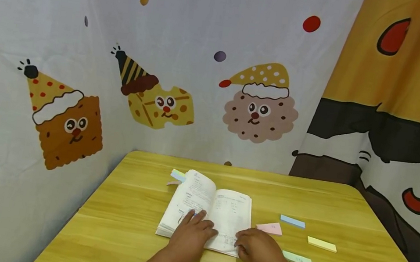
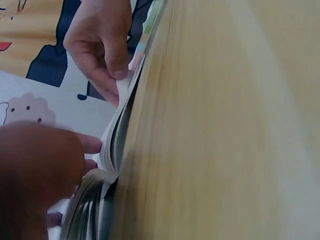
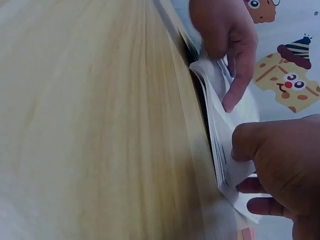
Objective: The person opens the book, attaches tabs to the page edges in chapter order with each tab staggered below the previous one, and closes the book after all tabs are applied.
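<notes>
An open book lies on the table with printed pages facing up. My left hand rests across the left page and the middle fold, fingers spread. In the left wrist view, the left hand is over the pages near the fold. My right hand is at the lower right edge of the right page. In the right wrist view the right hand pinches the page edge, thumb on top and fingers beyond the edge. Sticky tabs stick out from the book's upper left side.
Right of the book lie a pink sticky-note pad, a blue one, a yellow one and a green one. The wooden table meets a cartoon-printed curtain at the back.
</notes>
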A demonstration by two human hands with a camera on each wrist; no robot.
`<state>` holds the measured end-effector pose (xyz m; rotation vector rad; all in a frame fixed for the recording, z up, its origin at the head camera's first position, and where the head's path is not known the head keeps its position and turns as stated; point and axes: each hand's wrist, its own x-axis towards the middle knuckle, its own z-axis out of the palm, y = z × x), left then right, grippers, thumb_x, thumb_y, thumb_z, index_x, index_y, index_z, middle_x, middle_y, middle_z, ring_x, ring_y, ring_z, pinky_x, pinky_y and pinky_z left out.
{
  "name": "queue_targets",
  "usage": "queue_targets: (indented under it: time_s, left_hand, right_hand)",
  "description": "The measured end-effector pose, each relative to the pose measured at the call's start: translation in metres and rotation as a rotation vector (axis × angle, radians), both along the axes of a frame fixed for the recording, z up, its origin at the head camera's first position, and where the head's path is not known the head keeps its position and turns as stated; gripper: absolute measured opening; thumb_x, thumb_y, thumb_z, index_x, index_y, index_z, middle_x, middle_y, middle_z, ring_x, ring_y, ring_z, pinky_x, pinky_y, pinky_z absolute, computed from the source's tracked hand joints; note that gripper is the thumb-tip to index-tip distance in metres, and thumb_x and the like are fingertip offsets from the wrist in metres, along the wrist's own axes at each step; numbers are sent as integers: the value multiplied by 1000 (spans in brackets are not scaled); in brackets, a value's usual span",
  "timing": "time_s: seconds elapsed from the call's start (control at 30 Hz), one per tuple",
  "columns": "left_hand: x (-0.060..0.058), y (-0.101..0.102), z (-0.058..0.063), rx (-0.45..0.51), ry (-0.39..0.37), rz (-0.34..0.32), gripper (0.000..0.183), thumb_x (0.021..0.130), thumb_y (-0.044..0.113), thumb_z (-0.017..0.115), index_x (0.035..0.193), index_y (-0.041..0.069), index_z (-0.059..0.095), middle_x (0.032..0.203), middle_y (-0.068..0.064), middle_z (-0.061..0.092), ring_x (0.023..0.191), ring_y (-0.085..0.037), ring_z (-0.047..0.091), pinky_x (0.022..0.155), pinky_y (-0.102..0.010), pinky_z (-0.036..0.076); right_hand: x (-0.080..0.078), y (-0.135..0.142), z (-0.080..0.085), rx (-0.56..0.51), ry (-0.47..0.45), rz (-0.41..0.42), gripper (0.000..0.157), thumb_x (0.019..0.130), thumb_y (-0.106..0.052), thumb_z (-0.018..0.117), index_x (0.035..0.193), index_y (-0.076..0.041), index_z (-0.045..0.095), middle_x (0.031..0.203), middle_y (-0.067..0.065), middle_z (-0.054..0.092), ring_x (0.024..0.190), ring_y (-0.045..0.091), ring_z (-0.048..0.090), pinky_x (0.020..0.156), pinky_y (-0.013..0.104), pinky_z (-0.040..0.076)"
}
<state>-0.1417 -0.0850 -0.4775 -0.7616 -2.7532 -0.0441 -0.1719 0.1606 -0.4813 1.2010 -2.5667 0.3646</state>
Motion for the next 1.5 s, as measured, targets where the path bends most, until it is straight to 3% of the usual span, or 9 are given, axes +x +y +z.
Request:
queue_targets:
  time_s: [0.23,0.43,0.63,0.83,0.9,1.0,1.13,1.3,1.5]
  left_hand:
    - [0,3,-3,66,-45,19,40,86,56,55,114,29,64,123,7,55,128,-29,37,104,-57,22]
    - [-2,4,-4,71,-23,23,30,91,46,54,111,27,65,118,9,58,129,-27,37,106,-56,20]
    - [-3,6,-3,218,-53,159,55,90,36,54,139,13,41,122,-4,59,121,-26,47,102,-50,32]
    - [-4,2,0,497,63,360,92,88,35,63,151,19,-2,122,-18,51,102,-30,56,66,-39,52]
    - [-5,-1,0,474,154,412,98,84,29,69,152,20,0,129,-20,42,110,-33,50,62,-36,51]
    - [-7,-5,1,343,237,445,96,77,21,75,151,25,15,140,-20,28,127,-39,32,85,-41,47]
    - [-8,-6,4,131,206,318,76,73,11,75,139,33,45,144,-14,30,137,-40,16,107,-56,17]
    - [-2,1,2,62,5,61,36,84,15,62,117,30,64,126,0,53,131,-34,32,107,-53,21]
    - [0,5,-4,124,-71,57,42,86,58,54,115,29,65,121,4,57,132,-33,31,107,-56,16]
  right_hand:
    - [1,-4,4,-169,129,-61,20,68,-8,73,76,-23,64,102,-11,57,95,6,52,70,24,49]
    - [4,-9,4,-293,228,-205,33,68,-20,83,75,-24,51,87,-13,48,74,3,46,53,21,42]
    - [7,-8,-2,-181,79,-220,25,73,-37,79,89,-23,64,98,-11,61,91,6,57,71,28,50]
    - [8,-1,-4,-9,-55,-131,35,76,-38,76,101,-16,67,108,-3,62,102,15,57,92,40,44]
    - [6,1,-5,7,-69,-110,33,76,-37,76,100,-16,68,108,-4,62,102,16,58,93,40,44]
    - [2,3,-5,12,-93,-86,26,78,-35,75,97,-19,70,106,-6,63,102,14,58,93,41,43]
    - [1,5,-4,4,-114,-70,14,80,-28,72,93,-21,73,105,-7,63,101,13,58,94,43,43]
    - [0,3,-2,-82,15,-100,14,73,-12,71,81,-23,70,95,-15,60,90,5,55,73,27,50]
    - [3,-3,4,-224,105,-240,32,67,-17,82,75,-28,53,92,-18,46,82,2,46,55,19,43]
